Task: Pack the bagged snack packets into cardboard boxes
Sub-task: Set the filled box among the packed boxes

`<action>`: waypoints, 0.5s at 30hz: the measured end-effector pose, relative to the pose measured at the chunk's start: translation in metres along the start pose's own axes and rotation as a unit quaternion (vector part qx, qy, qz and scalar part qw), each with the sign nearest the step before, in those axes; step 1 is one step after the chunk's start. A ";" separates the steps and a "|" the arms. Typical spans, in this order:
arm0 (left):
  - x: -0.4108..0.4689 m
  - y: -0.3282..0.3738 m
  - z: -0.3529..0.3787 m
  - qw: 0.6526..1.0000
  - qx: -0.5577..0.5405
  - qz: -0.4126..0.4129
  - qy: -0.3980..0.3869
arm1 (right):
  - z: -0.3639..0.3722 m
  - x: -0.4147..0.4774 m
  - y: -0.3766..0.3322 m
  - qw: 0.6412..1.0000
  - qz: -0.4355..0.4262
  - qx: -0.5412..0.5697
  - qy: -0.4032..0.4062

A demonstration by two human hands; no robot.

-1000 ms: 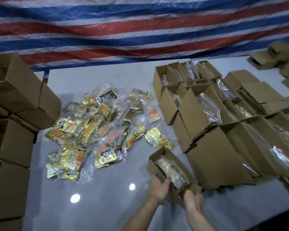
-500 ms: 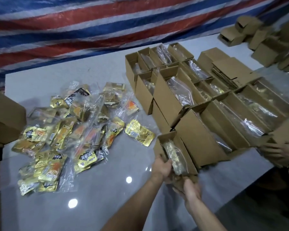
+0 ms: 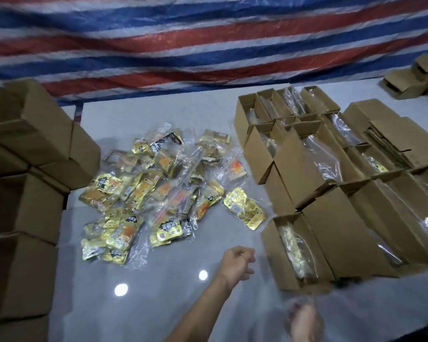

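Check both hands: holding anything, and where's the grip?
Left hand holds nothing; its fingers curl loosely, clear of the box. Right hand is motion-blurred: cannot tell.

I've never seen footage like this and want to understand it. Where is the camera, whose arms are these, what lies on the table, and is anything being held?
There is no machine: a person wears one camera on the head, looking down at their own arms. The left hand hangs over the grey table, loosely curled, holding nothing. The right hand is too blurred to judge. In the middle lies a pile of bagged snack packets. To the right stand open cardboard boxes, many with bags inside; the nearest box holds one. Closed boxes are stacked on the left.
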State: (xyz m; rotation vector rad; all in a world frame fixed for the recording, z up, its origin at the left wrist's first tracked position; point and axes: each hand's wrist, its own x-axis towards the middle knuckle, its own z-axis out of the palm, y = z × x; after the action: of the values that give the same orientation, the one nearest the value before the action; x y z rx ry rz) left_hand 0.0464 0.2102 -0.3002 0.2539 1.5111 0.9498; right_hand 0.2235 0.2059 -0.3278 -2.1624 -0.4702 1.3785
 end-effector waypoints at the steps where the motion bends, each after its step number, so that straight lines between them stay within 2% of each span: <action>1: -0.005 0.001 -0.017 1.000 -0.012 0.013 0.019 | 0.006 -0.006 0.006 0.999 0.015 -0.031 -0.031; 5: -0.036 -0.003 -0.090 0.991 -0.017 0.082 0.103 | 0.061 -0.037 0.014 0.984 0.049 -0.091 -0.146; 8: -0.069 -0.012 -0.146 0.982 0.010 0.115 0.149 | 0.106 -0.069 0.013 0.966 -0.006 -0.109 -0.235; 10: -0.092 -0.022 -0.180 0.966 0.027 0.139 0.216 | 0.127 -0.092 0.012 0.944 -0.046 -0.151 -0.290; 12: -0.114 -0.033 -0.210 0.932 0.077 0.161 0.316 | 0.146 -0.112 0.008 0.916 -0.081 -0.190 -0.343; 15: -0.152 -0.053 -0.250 0.853 0.159 0.210 0.450 | 0.167 -0.139 0.001 0.874 -0.110 -0.240 -0.409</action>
State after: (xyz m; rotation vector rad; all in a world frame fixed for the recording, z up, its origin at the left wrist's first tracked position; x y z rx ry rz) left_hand -0.1292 -0.0250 -0.2540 0.4198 2.5655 1.2440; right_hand 0.0133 0.1701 -0.2848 -1.6548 -1.4560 2.1712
